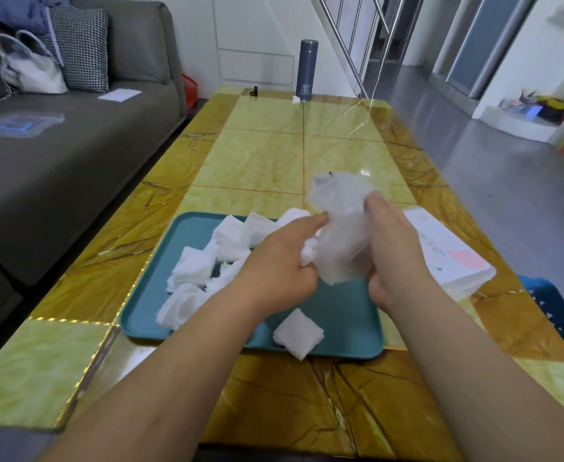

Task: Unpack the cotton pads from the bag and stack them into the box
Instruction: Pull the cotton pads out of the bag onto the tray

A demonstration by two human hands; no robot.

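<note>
Both hands hold a crumpled clear plastic bag [340, 228] above a teal tray [347, 315]. My left hand [280, 265] grips the bag's left side, with a bit of white cotton showing at its fingers. My right hand [394, 251] grips the right side. Several square white cotton pads [200, 271] lie scattered over the tray's left half. One small stack of pads [299, 333] sits at the tray's front edge. A flat white box [450, 255] with a pink patch lies on the table right of the tray, partly hidden by my right hand.
The tray rests on a yellow-green marble-pattern table [267, 155]. A dark flask [308, 70] and a small white scrap [296, 99] stand at the far end. A grey sofa [57, 155] runs along the left. A blue plastic stool [554, 305] is at the right.
</note>
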